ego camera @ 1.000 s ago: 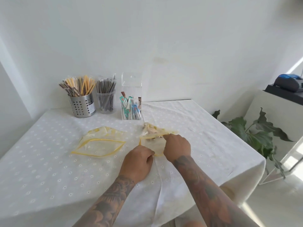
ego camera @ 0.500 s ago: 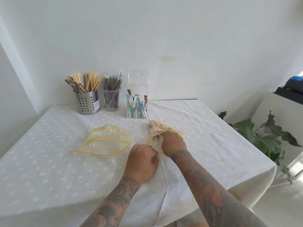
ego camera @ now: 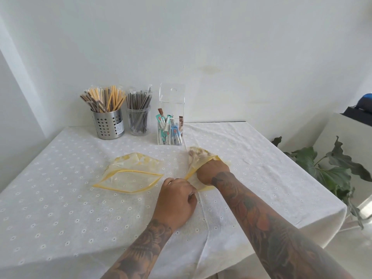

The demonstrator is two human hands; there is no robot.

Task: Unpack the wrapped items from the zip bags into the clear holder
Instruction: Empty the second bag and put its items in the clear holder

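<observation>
At the far left of the table (ego camera: 50, 198), near the wall, we see a perforated metal cup (ego camera: 109, 125) standing upright, packed with wrapped yellow and brown sticks. Just beside it on the right stands a clear round cup (ego camera: 138, 122) full of dark wrapped sticks.

In front of these, flat on the white flowered tablecloth, lies the left zip bag (ego camera: 128, 175), its yellow-edged mouth gaping toward us; we cannot make out anything in it.

Next comes our left hand (ego camera: 175, 200), curled with its fingers pressed together, pinching the near yellow edge of the right zip bag (ego camera: 196, 158) where the rim meets the cloth.

Behind the hands, the clear holder (ego camera: 171, 121) stands upright with a tall back panel. It contains several wrapped items (ego camera: 169, 130), teal-and-white and blue-and-white packets plus a couple of brown ones, standing on end and leaning.

Our right hand (ego camera: 211, 172) is pushed into the mouth of the right zip bag, so the fingers are hidden behind the plastic and we cannot tell whether they are spread or closed on anything. Pale wrapped shapes bunch at the far, closed end of that bag, just beyond the hand and near the holder's base.

At the far right, off the table, a green plant (ego camera: 330, 168) hangs its leaves.
</observation>
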